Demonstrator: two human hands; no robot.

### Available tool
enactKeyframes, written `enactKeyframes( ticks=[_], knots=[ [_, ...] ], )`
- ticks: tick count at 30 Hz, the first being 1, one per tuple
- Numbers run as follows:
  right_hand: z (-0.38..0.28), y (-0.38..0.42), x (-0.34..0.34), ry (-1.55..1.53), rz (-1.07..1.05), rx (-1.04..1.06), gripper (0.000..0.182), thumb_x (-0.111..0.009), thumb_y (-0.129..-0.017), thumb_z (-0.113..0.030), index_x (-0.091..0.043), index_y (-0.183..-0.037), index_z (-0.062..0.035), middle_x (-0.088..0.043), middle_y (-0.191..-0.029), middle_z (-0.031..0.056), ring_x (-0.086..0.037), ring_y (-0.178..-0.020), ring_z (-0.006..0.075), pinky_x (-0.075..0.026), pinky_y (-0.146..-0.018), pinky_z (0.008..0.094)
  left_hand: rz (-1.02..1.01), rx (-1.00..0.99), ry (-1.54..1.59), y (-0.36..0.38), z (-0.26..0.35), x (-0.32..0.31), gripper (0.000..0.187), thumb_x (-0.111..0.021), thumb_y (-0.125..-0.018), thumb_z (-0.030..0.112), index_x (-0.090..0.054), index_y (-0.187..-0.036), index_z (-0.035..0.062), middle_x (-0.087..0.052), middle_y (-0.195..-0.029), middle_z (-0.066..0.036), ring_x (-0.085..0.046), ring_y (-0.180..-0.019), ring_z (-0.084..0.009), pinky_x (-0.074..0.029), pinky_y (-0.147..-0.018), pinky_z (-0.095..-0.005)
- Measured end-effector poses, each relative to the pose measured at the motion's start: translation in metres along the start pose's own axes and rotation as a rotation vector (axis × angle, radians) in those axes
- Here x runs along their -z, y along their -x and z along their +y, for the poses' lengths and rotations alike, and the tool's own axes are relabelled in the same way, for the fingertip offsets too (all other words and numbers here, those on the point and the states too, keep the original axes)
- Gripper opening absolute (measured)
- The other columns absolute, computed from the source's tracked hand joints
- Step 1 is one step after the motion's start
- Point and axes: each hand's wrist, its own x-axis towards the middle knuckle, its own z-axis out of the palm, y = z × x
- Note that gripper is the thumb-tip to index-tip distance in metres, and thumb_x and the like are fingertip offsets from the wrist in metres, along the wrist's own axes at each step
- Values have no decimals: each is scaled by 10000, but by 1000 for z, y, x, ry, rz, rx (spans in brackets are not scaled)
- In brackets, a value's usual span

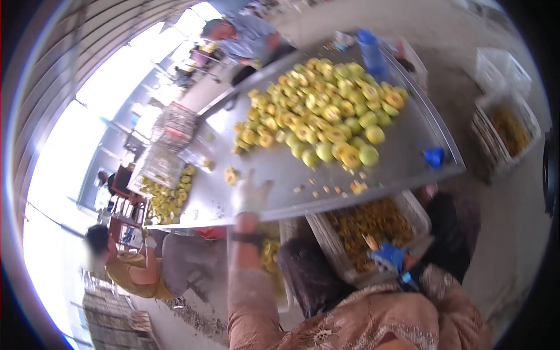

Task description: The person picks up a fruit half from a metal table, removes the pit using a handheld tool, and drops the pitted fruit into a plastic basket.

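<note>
My left hand (252,194), in a whitish glove and blurred, reaches over the metal table (280,186) with its fingers apart and nothing visible in it. Just beyond its fingertips lies a cut fruit piece (231,175). My right hand (389,257), in a blue glove, is closed on a thin, pale-tipped tool (370,242) above a crate (415,216) of brownish-yellow scraps. A large heap of green-yellow fruit (326,111), many of them cut, covers the table's middle.
A blue bottle (371,53) and a blue object (433,156) stand on the table. Left are a crate of fruit (166,195) and a seated person (140,271); another person (248,38) bends beyond the table. Crates (506,125) sit on the right floor.
</note>
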Motion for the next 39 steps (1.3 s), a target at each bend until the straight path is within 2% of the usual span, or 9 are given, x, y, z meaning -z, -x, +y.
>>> enactKeyframes(
  ticks=[1, 8, 13, 18, 22, 27, 31, 35, 39],
  knots=[
    [-11, 10, -1, 15, 35, -30, 221, -630, -904, -284, -544, -818, -99, -516, -599, 17, -479, -434, 125, -360, -375, 281, 72, -212, 10, -9, 16, -9, 672, -745, -727, 415, -537, -1287, 107, -583, -1192, -219, -569, -1101, -368, -479, -917, -427],
    [-37, 26, 7, -159, 42, -127, 174, -606, -922, -241, -462, -932, -143, -481, -618, 5, -455, -441, 113, -325, -378, 272, -472, -263, -3, -81, 115, -112, 514, -712, -779, 332, -548, -1195, 79, -618, -1142, -198, -595, -1086, -353, -496, -892, -439],
    [-39, 22, 3, -166, 38, -150, 177, -611, -919, -238, -458, -940, -151, -476, -634, 6, -452, -449, 112, -323, -381, 275, -348, -65, -78, -79, 127, -148, 451, -677, -790, 242, -548, -1200, 103, -621, -1133, -189, -597, -1096, -336, -510, -870, -426],
    [-34, 22, 2, -124, 35, -132, 178, -604, -923, -234, -461, -953, -131, -491, -643, 15, -456, -452, 114, -329, -380, 284, -485, -111, 134, -72, 96, -116, 514, -647, -816, 199, -461, -1291, 131, -570, -1234, -183, -589, -1090, -387, -498, -901, -447],
    [-36, 25, -11, -28, 81, -123, 212, -616, -917, -255, -483, -936, -91, -514, -623, 30, -460, -432, 129, -328, -370, 293, -369, -229, 155, -57, 101, -106, 592, -697, -782, 220, -436, -1310, 162, -489, -1310, -168, -554, -1146, -364, -495, -917, -422],
    [-14, 10, -8, -52, 45, -124, 238, -632, -908, -275, -490, -959, -91, -525, -631, 34, -482, -441, 140, -345, -371, 300, -505, -327, -57, -63, 135, -116, 508, -687, -796, 245, -506, -1243, 84, -574, -1244, -174, -602, -1093, -350, -504, -897, -412],
    [-18, 9, -4, -13, 161, -138, 244, -640, -900, -275, -495, -981, -95, -530, -635, 39, -485, -429, 145, -353, -369, 308, -439, -337, -140, -50, 149, -117, 550, -702, -776, 237, -492, -1261, 84, -587, -1218, -176, -608, -1095, -323, -510, -877, -443],
    [-22, 12, -8, 44, 164, -105, 230, -633, -903, -281, -481, -960, -117, -518, -639, 19, -474, -432, 133, -355, -383, 304, -501, -390, -75, -47, 143, -133, 602, -727, -754, 270, -481, -1279, 107, -619, -1151, -176, -602, -1096, -336, -505, -876, -430],
    [-22, 18, -8, 36, 155, -43, 222, -630, -905, -294, -491, -902, -121, -509, -618, 6, -466, -429, 122, -349, -383, 301, -448, -227, 342, -45, 130, -111, 474, -718, -756, 235, -587, -1195, 113, -667, -1014, -176, -629, -1021, -344, -516, -871, -368]
  ],
)
